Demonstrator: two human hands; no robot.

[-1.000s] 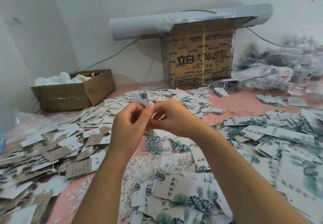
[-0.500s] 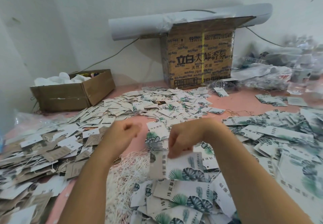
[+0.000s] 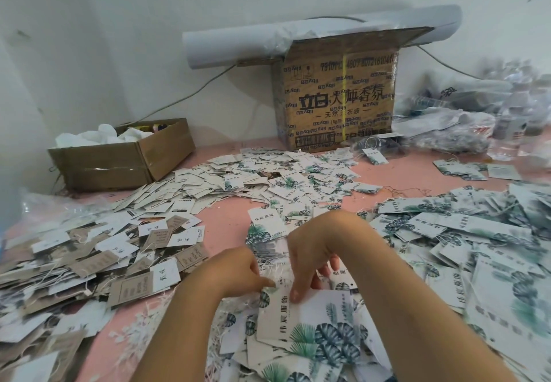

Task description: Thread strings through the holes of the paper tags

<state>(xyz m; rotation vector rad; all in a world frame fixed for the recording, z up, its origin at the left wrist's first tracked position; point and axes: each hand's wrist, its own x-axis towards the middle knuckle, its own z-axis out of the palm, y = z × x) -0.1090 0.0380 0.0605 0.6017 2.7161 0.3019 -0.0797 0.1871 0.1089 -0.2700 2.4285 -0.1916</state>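
Note:
A large white paper tag (image 3: pixel 313 319) with green leaf print lies on top of a heap of similar tags in front of me. My right hand (image 3: pixel 310 259) reaches down and pinches its top edge with fingers and thumb. My left hand (image 3: pixel 238 273) is curled, and its thumb and fingertips meet at the tag's top left corner. Loose white strings (image 3: pixel 269 264) lie tangled under and between my hands. I cannot make out the tag's hole or any string in it.
Heaps of tags cover the pink table (image 3: pixel 226 226): brown and white ones on the left (image 3: pixel 98 259), leaf-print ones on the right (image 3: pixel 465 232) and behind (image 3: pixel 268 176). An open cardboard box (image 3: pixel 125 161) stands back left, a tall printed carton (image 3: pixel 337 98) at the wall, and plastic bags (image 3: pixel 465 125) back right.
Both hands have dropped from chest height to the heap. The small tag held up a second ago is gone from them, and they now hold a large leaf-print tag.

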